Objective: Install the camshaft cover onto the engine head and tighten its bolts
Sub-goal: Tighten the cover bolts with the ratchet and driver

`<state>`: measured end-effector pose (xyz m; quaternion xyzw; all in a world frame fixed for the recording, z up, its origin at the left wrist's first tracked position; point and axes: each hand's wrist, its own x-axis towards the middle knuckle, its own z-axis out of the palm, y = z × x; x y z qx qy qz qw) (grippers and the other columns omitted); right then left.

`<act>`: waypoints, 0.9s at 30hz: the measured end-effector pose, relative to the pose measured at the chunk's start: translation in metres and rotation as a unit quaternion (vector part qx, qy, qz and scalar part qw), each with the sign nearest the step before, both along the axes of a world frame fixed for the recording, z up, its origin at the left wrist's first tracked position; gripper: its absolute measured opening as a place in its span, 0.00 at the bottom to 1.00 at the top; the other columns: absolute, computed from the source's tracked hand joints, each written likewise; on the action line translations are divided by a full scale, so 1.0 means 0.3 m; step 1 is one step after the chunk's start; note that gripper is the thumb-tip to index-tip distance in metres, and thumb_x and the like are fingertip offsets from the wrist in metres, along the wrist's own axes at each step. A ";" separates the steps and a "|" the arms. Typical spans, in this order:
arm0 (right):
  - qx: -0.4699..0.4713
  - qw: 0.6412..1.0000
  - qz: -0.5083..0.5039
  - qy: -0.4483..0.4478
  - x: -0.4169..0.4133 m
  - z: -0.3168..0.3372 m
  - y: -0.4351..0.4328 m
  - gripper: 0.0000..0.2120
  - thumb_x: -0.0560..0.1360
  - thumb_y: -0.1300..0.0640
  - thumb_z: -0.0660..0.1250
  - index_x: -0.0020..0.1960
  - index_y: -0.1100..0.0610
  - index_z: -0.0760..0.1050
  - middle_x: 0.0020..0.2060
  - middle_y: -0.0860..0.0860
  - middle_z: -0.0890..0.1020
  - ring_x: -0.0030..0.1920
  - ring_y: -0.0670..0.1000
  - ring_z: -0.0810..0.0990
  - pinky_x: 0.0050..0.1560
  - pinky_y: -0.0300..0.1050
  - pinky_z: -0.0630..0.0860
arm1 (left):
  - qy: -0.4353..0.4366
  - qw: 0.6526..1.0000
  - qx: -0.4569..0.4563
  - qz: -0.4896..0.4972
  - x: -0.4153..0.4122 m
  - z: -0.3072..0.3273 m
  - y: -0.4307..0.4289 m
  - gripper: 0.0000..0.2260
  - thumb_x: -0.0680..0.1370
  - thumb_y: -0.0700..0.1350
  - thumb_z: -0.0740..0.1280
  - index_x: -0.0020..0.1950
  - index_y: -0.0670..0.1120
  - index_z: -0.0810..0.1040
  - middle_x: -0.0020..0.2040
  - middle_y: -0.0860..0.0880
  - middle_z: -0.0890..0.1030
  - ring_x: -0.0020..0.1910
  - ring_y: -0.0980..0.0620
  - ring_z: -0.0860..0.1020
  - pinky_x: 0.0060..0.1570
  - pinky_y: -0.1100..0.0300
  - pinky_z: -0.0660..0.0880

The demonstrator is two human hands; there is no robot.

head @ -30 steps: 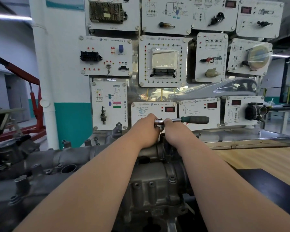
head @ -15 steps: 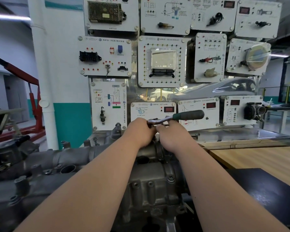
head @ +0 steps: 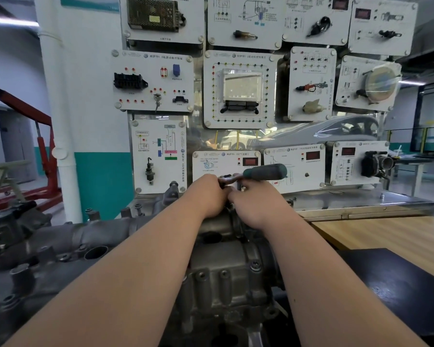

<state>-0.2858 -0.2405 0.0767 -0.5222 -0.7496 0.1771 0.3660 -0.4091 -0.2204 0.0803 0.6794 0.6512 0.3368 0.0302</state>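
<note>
Workshop table [head: 386, 236] carries the engine [head: 60, 244], cover [head: 223, 279] apparently seated nearest. Beyond, left hand [head: 208, 199] clenches the ratchet [head: 264, 171] head, presumably steadying it on a bolt; right hand [head: 256, 209] curls beneath, grasp hidden. Training panels [head: 241, 88] stand behind.

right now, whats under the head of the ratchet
Both hands: the left hand grips the ratchet at its head, the right hand sits just below. Beneath them is the grey engine casting. Any socket or bolt is hidden by the hands.
</note>
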 end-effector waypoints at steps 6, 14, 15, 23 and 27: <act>-0.016 1.000 -0.021 0.016 -0.010 0.001 0.008 0.22 0.79 0.41 0.54 0.56 0.55 0.78 0.53 0.57 0.80 0.55 0.59 0.77 0.58 0.51 0.73 | 0.054 0.999 0.006 -0.001 0.005 0.006 -0.026 0.06 0.77 0.39 0.61 0.45 0.43 0.77 0.45 0.41 0.80 0.41 0.46 0.76 0.39 0.58 0.70; -0.047 0.999 -0.001 0.022 -0.008 0.019 0.039 0.20 0.84 0.56 0.46 0.67 0.64 0.69 0.63 0.65 0.74 0.63 0.64 0.73 0.59 0.51 0.71 | 0.012 1.000 0.024 0.002 0.014 -0.007 -0.008 0.16 0.78 0.48 0.62 0.31 0.48 0.67 0.29 0.50 0.71 0.28 0.54 0.68 0.27 0.60 0.61; -0.049 0.999 0.001 0.022 -0.007 0.018 0.038 0.20 0.84 0.55 0.46 0.68 0.63 0.69 0.63 0.64 0.74 0.63 0.63 0.73 0.59 0.51 0.71 | 0.012 1.000 0.028 0.001 0.012 -0.009 -0.006 0.16 0.78 0.48 0.62 0.31 0.48 0.67 0.28 0.50 0.71 0.28 0.54 0.68 0.27 0.60 0.60; -0.002 0.998 -0.018 0.067 -0.020 0.014 0.018 0.24 0.82 0.44 0.49 0.61 0.61 0.73 0.54 0.59 0.79 0.55 0.60 0.77 0.52 0.49 0.72 | -0.013 0.988 0.153 0.000 -0.010 0.007 -0.054 0.12 0.79 0.51 0.60 0.36 0.52 0.72 0.35 0.52 0.77 0.35 0.53 0.75 0.34 0.58 0.70; 0.025 0.997 0.063 -0.026 -0.036 0.085 -0.085 0.18 0.83 0.48 0.50 0.44 0.56 0.73 0.40 0.53 0.77 0.44 0.55 0.76 0.40 0.45 0.70 | 0.038 0.987 0.151 0.030 -0.108 0.078 -0.152 0.13 0.78 0.54 0.62 0.39 0.49 0.78 0.35 0.50 0.80 0.35 0.50 0.77 0.37 0.55 0.74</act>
